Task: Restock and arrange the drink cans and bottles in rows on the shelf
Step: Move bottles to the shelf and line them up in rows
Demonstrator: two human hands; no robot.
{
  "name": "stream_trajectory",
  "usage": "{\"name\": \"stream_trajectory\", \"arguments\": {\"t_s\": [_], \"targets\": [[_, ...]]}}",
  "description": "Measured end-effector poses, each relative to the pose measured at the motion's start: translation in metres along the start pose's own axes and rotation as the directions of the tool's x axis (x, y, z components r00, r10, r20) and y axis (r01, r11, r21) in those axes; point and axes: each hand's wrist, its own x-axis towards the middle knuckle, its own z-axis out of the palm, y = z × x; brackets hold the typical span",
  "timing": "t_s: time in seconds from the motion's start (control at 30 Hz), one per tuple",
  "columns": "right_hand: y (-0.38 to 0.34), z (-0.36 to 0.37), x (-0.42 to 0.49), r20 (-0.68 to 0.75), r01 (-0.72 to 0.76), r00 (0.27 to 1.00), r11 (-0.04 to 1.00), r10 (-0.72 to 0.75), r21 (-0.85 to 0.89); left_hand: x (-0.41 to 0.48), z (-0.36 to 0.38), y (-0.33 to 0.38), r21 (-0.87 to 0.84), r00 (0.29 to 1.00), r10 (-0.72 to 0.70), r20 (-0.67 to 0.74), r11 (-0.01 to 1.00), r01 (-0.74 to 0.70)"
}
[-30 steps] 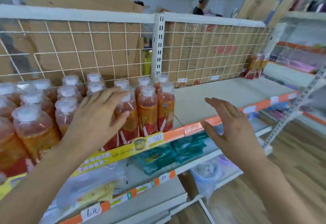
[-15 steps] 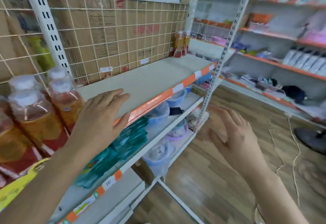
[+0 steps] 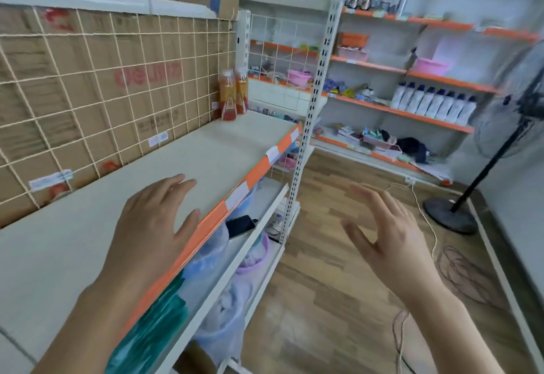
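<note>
Two drink bottles point(image 3: 231, 95): upper centre of frame, far end of shelf point(image 3: 176, 153), upright. Likely liquid-heavy, smooth plastic; take round the body. Left hand point(image 3: 150, 220), right hand point(image 3: 391, 235): grip released, empty.

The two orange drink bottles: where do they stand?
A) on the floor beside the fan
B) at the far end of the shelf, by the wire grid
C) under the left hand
B: the drink bottles stand upright at the far end of the shelf, by the wire grid.
</note>
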Motion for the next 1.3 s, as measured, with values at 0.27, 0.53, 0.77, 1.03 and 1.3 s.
{"name": "stream_trajectory", "arguments": {"t_s": [0.27, 0.53, 0.77, 1.03, 1.3], "targets": [[0.046, 0.047, 0.061, 0.066, -0.101, 0.993, 0.995, 0.100, 0.019, 0.063, 0.041, -0.022, 0.054, 0.997, -0.044, 0.057, 0.998, 0.040], [0.112, 0.112, 0.164, 0.137, -0.038, 0.990, 0.995, 0.025, 0.092, 0.135, 0.087, -0.036, 0.123, 0.986, -0.164, 0.006, 0.979, 0.162], [0.187, 0.147, 0.274, 0.197, 0.038, 0.977, 0.979, -0.078, 0.198, 0.209, 0.151, -0.026, 0.146, 0.959, -0.281, -0.042, 0.948, 0.284], [0.240, 0.194, 0.357, 0.279, 0.069, 0.945, 0.935, -0.173, 0.347, 0.276, 0.198, -0.009, 0.191, 0.935, -0.355, 0.005, 0.918, 0.347], [0.245, 0.254, 0.445, 0.255, 0.083, 0.936, 0.858, -0.241, 0.506, 0.346, 0.234, -0.026, 0.034, 0.873, -0.487, -0.032, 0.872, 0.488]]}}
